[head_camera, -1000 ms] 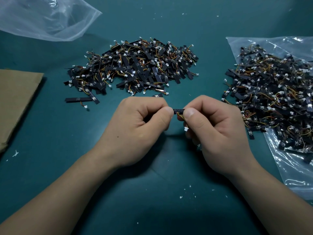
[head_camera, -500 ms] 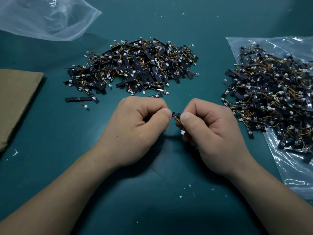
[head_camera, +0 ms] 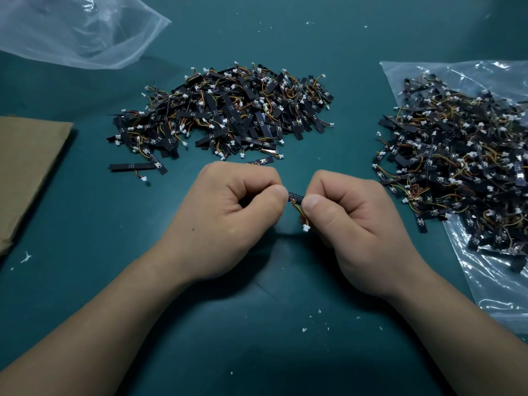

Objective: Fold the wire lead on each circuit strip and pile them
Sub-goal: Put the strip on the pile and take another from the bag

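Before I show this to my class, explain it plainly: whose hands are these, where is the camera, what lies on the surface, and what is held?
No machine here: a person works bare-handed, with one camera worn on the head, looking down. The left hand and right hand each pinch an end of a small black circuit strip; its coloured wire lead hangs down to a white plug. On the green table, one pile of strips lies in the middle; another pile lies on a clear bag at the right. A second clear bag sits top left, brown cardboard at the left.
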`<state>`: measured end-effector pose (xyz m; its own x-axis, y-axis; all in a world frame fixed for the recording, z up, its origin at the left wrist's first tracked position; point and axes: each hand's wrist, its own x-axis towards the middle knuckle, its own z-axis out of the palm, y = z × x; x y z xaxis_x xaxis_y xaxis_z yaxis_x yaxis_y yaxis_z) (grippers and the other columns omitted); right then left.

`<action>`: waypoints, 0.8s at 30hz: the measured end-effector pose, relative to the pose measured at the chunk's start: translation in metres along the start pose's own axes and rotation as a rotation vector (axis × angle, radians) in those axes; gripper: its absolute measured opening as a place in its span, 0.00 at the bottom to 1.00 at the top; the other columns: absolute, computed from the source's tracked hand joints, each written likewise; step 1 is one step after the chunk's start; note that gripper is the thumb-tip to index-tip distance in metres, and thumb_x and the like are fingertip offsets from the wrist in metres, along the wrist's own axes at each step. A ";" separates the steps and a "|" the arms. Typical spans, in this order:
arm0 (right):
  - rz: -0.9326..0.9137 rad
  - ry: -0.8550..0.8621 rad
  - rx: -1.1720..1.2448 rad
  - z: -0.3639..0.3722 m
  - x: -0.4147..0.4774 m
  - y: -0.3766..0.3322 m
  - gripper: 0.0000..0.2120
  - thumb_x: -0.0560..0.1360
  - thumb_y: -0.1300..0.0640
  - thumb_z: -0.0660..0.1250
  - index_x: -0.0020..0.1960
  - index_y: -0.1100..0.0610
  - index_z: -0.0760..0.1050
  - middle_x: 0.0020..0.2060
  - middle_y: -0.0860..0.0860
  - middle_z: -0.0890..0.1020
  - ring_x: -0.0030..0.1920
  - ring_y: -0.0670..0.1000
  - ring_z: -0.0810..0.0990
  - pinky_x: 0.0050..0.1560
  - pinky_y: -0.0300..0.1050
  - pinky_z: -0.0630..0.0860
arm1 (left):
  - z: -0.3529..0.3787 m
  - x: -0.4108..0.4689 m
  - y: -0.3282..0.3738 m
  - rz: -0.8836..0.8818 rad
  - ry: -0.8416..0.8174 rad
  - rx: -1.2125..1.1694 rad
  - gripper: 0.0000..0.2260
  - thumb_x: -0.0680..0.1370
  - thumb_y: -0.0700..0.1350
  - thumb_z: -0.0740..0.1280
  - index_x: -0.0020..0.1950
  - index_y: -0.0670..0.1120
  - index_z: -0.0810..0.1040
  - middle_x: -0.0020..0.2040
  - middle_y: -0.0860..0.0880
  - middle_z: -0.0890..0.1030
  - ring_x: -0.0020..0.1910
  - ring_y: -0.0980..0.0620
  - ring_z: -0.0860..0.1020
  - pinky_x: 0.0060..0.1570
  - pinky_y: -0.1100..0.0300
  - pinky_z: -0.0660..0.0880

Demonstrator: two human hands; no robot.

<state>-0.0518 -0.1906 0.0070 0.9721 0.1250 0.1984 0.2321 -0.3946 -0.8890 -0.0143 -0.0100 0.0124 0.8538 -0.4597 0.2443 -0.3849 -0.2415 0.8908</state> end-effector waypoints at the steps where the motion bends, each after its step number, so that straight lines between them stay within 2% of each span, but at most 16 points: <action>1: -0.004 -0.007 -0.010 0.000 0.000 0.000 0.13 0.76 0.50 0.60 0.34 0.50 0.70 0.26 0.53 0.71 0.28 0.50 0.67 0.30 0.49 0.66 | 0.000 0.000 0.000 0.003 -0.001 0.009 0.16 0.76 0.47 0.61 0.30 0.42 0.71 0.26 0.48 0.66 0.27 0.57 0.63 0.28 0.64 0.61; 8: -0.027 -0.052 -0.067 0.002 -0.001 -0.001 0.16 0.77 0.50 0.60 0.34 0.57 0.73 0.25 0.53 0.70 0.27 0.51 0.67 0.29 0.47 0.66 | -0.003 0.000 -0.001 0.022 -0.010 -0.035 0.17 0.74 0.45 0.60 0.28 0.38 0.69 0.25 0.46 0.65 0.27 0.57 0.62 0.28 0.64 0.60; 11: -0.026 -0.057 -0.050 0.001 -0.001 -0.001 0.16 0.78 0.50 0.60 0.34 0.55 0.73 0.25 0.53 0.70 0.27 0.50 0.67 0.29 0.46 0.65 | -0.001 0.000 -0.001 0.020 0.000 -0.016 0.16 0.73 0.45 0.60 0.28 0.38 0.68 0.25 0.46 0.65 0.26 0.57 0.62 0.27 0.64 0.61; 13: -0.026 -0.064 -0.026 0.000 -0.001 0.000 0.15 0.78 0.50 0.61 0.34 0.54 0.71 0.25 0.53 0.69 0.28 0.50 0.66 0.29 0.47 0.65 | -0.001 0.000 -0.001 0.022 0.010 -0.019 0.16 0.73 0.46 0.60 0.29 0.38 0.69 0.25 0.46 0.65 0.26 0.53 0.62 0.27 0.63 0.61; 15: -0.026 -0.072 -0.028 0.000 -0.001 0.001 0.16 0.77 0.50 0.60 0.34 0.56 0.71 0.26 0.53 0.68 0.28 0.48 0.65 0.29 0.44 0.63 | -0.001 0.000 -0.002 0.019 0.000 -0.018 0.16 0.73 0.46 0.60 0.29 0.38 0.69 0.25 0.45 0.65 0.26 0.51 0.63 0.27 0.62 0.61; 19: -0.018 -0.067 -0.001 0.000 -0.002 0.001 0.15 0.77 0.50 0.61 0.33 0.54 0.70 0.26 0.53 0.67 0.28 0.43 0.63 0.30 0.39 0.61 | -0.002 0.000 -0.002 0.016 -0.029 -0.034 0.16 0.74 0.46 0.59 0.29 0.37 0.69 0.26 0.45 0.65 0.27 0.58 0.62 0.28 0.65 0.60; 24: -0.033 -0.070 -0.011 -0.001 -0.001 0.001 0.15 0.77 0.50 0.61 0.32 0.52 0.68 0.26 0.50 0.66 0.28 0.44 0.63 0.31 0.39 0.61 | -0.001 0.000 -0.004 0.012 -0.019 -0.034 0.17 0.74 0.47 0.60 0.29 0.38 0.69 0.26 0.45 0.65 0.27 0.57 0.62 0.28 0.65 0.61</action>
<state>-0.0525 -0.1918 0.0064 0.9592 0.2013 0.1983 0.2652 -0.3988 -0.8779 -0.0125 -0.0076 0.0091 0.8425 -0.4784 0.2477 -0.3824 -0.2072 0.9005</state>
